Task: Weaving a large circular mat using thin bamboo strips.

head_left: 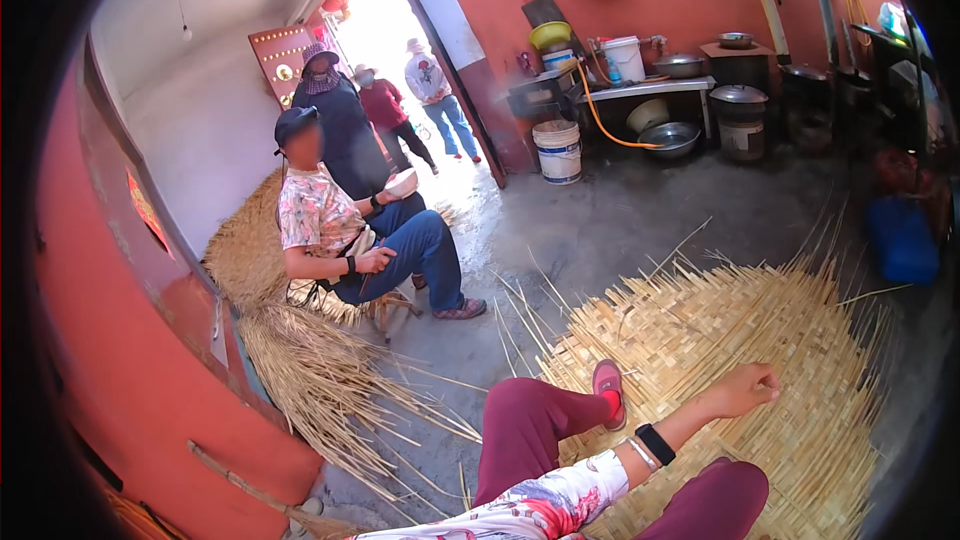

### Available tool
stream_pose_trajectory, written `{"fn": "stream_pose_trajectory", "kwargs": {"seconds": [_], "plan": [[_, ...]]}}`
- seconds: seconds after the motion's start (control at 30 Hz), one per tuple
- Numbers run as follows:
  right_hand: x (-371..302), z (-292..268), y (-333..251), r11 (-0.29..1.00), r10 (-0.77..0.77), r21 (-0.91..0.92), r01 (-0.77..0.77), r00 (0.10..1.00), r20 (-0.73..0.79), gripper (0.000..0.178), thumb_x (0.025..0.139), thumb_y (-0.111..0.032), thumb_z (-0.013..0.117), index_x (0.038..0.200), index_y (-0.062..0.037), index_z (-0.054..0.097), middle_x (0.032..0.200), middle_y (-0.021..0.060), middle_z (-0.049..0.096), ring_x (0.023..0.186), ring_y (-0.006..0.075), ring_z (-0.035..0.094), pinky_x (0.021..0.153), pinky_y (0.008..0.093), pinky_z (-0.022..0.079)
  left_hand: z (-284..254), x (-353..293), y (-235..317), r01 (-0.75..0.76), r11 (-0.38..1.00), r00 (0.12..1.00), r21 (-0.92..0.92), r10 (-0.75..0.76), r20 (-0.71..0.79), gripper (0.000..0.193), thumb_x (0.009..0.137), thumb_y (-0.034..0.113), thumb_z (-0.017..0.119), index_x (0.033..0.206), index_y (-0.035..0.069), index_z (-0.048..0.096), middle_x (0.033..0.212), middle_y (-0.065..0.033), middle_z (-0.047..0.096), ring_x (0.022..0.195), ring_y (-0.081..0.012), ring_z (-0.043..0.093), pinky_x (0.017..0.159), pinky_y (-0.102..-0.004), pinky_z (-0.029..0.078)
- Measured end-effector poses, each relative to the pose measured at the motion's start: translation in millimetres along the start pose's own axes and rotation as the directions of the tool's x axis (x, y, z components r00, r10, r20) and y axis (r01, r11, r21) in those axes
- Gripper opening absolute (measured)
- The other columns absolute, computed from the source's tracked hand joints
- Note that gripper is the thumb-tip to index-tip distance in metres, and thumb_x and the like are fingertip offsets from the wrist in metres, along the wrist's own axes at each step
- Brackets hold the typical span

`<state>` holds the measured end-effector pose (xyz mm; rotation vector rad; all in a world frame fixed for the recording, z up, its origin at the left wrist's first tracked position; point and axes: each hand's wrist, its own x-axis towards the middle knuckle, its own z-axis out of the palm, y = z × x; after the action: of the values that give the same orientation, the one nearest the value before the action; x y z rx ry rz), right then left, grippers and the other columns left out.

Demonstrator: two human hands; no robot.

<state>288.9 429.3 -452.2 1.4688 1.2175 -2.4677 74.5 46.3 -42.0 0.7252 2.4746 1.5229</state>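
From where I stand, the woven mat [660, 340] of pale split strips lies spread on the grey floor [620, 225], right in front of the seated person. The left hand [742, 392] is over its middle, fingers curled into a loose grip; I can't tell whether a strip is pinched in there, or whether the knuckles touch the weave. The right hand is out of my sight.

My worry is the fringe: long loose ends [520, 325] stick out past the edge, and a careless foot could snag one and pull the weave slack. The red shoe [608, 385] is right at the mat, so shifting weight there might crack a dry strip. Bare fingers could catch a splinter off a sharp edge, and the black wristband [655, 445] might hook an end if the forearm drops low.
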Motion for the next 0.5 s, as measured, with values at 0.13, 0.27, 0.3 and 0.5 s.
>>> {"fn": "stream_pose_trajectory", "kwargs": {"seconds": [0.13,0.27,0.3,0.5], "plan": [[21,17,-13,0.197,-0.260,-0.937,0.289,0.937,0.234,0.082,0.082,-0.052,0.065,0.134,0.0067,0.041,0.137,0.0243,0.045,0.123,0.0348,0.046,0.101,0.0379,0.040,15,16,-32,0.025,0.998,0.999,-0.049,-0.026,-0.028,0.021,0.084,0.019,0.064,0.091,-0.001,0.060,0.086,-0.0144,0.062,0.082,-0.0261,0.060,0.073,-0.0360,0.046],[51,16,-7,0.370,-0.242,-0.893,0.255,0.955,0.172,0.082,0.081,-0.053,0.066,0.132,0.0073,0.044,0.133,0.0237,0.050,0.120,0.0352,0.049,0.099,0.0385,0.042,39,22,-67,0.017,0.994,0.999,-0.106,-0.013,0.037,0.018,0.084,0.016,0.064,0.088,-0.001,0.060,0.077,-0.0110,0.062,0.073,-0.0201,0.058,0.068,-0.0341,0.046],[61,11,-5,0.205,-0.277,-0.950,0.234,0.945,0.173,0.079,0.081,-0.050,0.067,0.130,0.0072,0.046,0.128,0.0228,0.053,0.117,0.0343,0.050,0.097,0.0381,0.044,45,23,-74,0.093,0.994,0.995,-0.055,-0.091,0.041,0.018,0.084,0.016,0.064,0.088,-0.001,0.060,0.077,-0.0110,0.062,0.073,-0.0201,0.058,0.068,-0.0341,0.046],[136,-30,21,-0.160,-0.296,-0.978,0.131,0.939,0.174,0.060,0.091,-0.050,0.046,0.138,-0.0123,0.041,0.139,0.0101,0.045,0.126,0.0287,0.043,0.105,0.0408,0.035,64,37,-112,0.047,0.994,0.998,-0.095,-0.042,0.054,0.014,0.080,0.016,0.066,0.080,0.002,0.061,0.077,-0.0128,0.064,0.071,-0.0227,0.060,0.065,-0.0352,0.048]]}}
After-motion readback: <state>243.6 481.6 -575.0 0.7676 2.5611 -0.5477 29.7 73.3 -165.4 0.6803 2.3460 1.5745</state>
